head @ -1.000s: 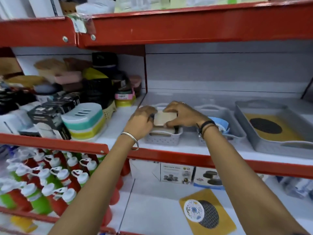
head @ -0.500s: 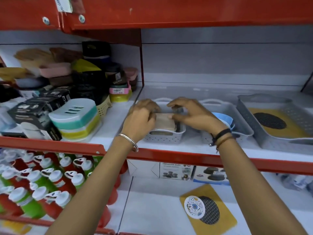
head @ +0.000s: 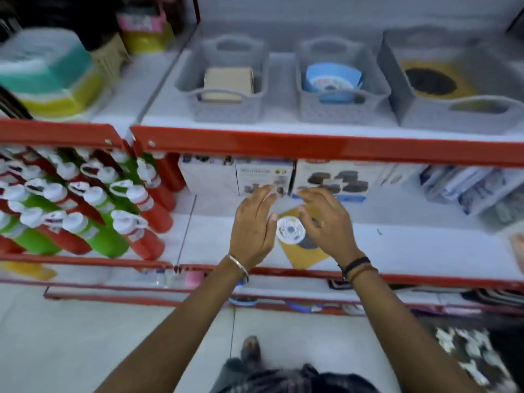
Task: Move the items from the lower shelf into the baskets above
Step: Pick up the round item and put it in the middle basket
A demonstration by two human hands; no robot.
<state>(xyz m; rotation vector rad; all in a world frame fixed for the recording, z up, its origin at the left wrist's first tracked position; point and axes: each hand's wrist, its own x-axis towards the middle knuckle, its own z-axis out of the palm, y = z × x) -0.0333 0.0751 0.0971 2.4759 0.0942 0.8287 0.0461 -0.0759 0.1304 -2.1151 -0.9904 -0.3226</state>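
Both hands have left the small basket (head: 224, 89) above, where they were settling a beige box (head: 228, 80), and have dropped to the lower shelf (head: 397, 245); the view has tipped down with them. That box now lies in the basket, untouched.

The left hand (head: 253, 222) and right hand (head: 326, 222) hang close together over a yellow mat (head: 304, 255), fingers spread and slightly curled, holding nothing. Between the two thumbs shows the mat's round white label (head: 290, 229), with a dark mesh disc (head: 309, 243) just under the right palm. Motion blur makes it unclear whether any fingertip touches the mat yet.

The step in hand looks like the reach for the next item, with the pick-up not yet made. The mat lies flat, label face up, turned on the shelf so that one corner points back toward the wrists and the red shelf lip; its long axis seems to run diagonally, from that near corner away under the right hand, though the hands hide the far end.

Being thin and flat, it probably needs an edge lifted first, fingertips slid under from either side, then raised level. A matching yellow mat (head: 425, 80) already lies in the large tray (head: 402, 109), up and right of the hands, which is the likely destination.
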